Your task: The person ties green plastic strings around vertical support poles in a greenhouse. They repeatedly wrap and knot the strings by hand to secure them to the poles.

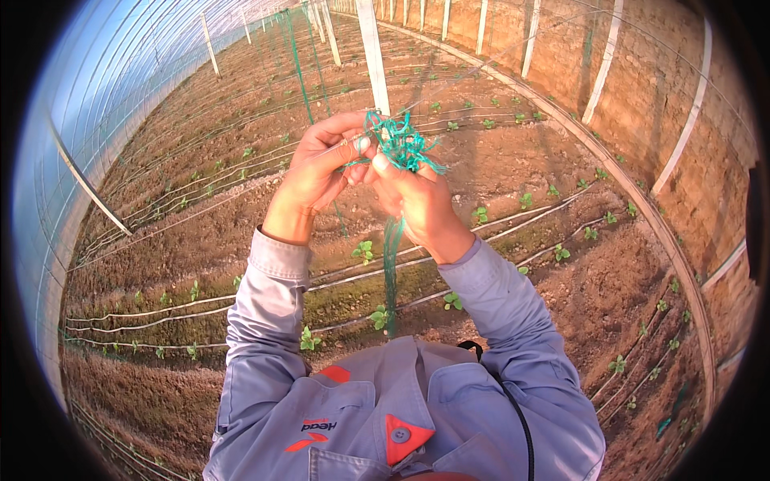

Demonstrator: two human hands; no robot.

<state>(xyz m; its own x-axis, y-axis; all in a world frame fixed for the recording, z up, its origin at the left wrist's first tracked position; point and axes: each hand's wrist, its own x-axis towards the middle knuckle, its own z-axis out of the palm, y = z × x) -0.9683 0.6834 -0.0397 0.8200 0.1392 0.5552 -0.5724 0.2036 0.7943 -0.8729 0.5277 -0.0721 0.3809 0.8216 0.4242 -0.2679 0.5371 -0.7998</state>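
Both of my hands are raised in front of my chest, close together. A tangled tuft of green plastic twine [404,143] sticks up out of my right hand [415,195], its thumb pressed over the strands. From below that hand a long bundle of green strands [391,270] hangs down toward the soil. My left hand [328,159] pinches a thin green strand [360,150] between thumb and fingers, right beside the tuft. The fingertips of the two hands nearly meet, and I cannot tell whether they touch.
A white post [374,57] rises beyond my hands, with a wire [445,84] stretched near it. Rows of seedlings [363,251] grow along white drip lines [355,272]. Green twine [296,63] hangs farther off. An earthen wall [649,78] stands at right, curved hoops [90,78] at left.
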